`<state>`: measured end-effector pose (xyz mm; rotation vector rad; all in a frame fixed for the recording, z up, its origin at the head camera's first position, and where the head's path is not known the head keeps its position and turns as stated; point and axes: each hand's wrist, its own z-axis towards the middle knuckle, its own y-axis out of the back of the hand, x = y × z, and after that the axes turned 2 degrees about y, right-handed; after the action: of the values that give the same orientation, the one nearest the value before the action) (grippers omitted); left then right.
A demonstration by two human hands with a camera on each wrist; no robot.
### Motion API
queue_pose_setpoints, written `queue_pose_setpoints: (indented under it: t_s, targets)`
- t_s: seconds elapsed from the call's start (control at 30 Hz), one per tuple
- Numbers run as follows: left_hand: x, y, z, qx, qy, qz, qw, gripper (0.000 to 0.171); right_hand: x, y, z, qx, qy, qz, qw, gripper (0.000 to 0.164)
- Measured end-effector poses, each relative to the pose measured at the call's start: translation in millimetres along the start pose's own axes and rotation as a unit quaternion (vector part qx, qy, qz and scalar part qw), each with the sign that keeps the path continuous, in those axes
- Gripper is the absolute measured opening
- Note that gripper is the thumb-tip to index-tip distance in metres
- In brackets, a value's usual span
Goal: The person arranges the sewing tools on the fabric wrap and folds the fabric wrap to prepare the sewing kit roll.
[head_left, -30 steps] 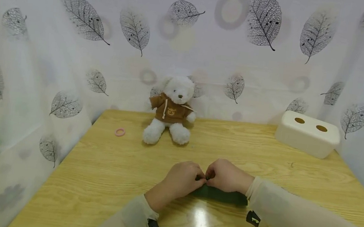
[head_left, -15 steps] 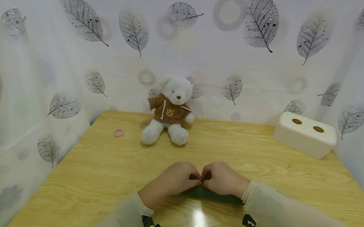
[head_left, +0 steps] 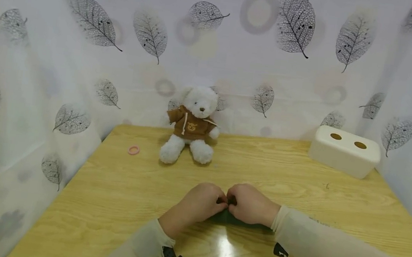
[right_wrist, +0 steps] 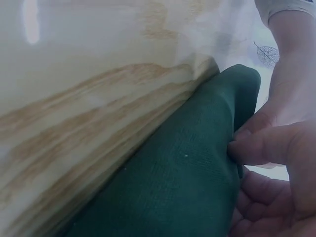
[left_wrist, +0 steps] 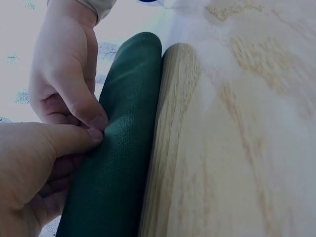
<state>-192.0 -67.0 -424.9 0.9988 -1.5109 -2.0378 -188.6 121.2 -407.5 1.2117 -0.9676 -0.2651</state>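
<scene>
A long, dark green, soft pouch-like thing [head_left: 227,218] with finely textured cloth lies on the table in front of me. Its far edge is pinched by my left hand [head_left: 201,202], thumb on the near side. Close beside it, my right hand [head_left: 252,204] pinches the same edge, and the fingertips of both hands nearly meet. In the left wrist view, the green pouch [left_wrist: 123,133] stretches away under both thumbs. The right wrist view shows the pouch's surface [right_wrist: 168,168] dented near the right thumb. What lies behind the edge, under my curled fingers, is hidden.
A white teddy bear [head_left: 192,127] in a brown hoodie sits at the back of the wooden table [head_left: 137,193]. To its left lies a pink ring [head_left: 133,150]. A cream box [head_left: 344,155] with two round holes stands back right. Leaf-print curtains [head_left: 219,41] surround the table.
Both hands and the green pouch appear slightly further left, partly from a small view shift. The fingertips have drawn closer together, covering the small dark spot between them.
</scene>
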Motion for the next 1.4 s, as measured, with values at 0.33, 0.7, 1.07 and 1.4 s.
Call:
queue_pose_setpoints:
  t_s: [0.33, 0.7, 1.07, 1.4]
  targets:
    - [-0.6, 0.0, -0.5, -0.002, 0.057, -0.025, 0.998, 0.015, 1.7, -1.4, 0.4, -0.017, 0.002, -0.011, 1.0, 0.006]
    - [4.8, 2.0, 0.6, 0.017, 0.015, -0.041, 0.9989, 0.011, -1.0, -1.6, 3.7, -0.01, 0.009, -0.009, 1.0, 0.005]
    - [6.7, 3.5, 2.2, 0.037, 0.002, -0.048, 0.9982, 0.009, 1.6, 0.8, 5.8, 0.008, -0.017, 0.015, 1.0, 0.005]
    - [12.5, -0.9, -3.3, 0.068, 0.021, -0.065, 0.9954, 0.008, -2.1, 3.9, -9.2, 0.021, 0.022, -0.01, 1.0, 0.008]
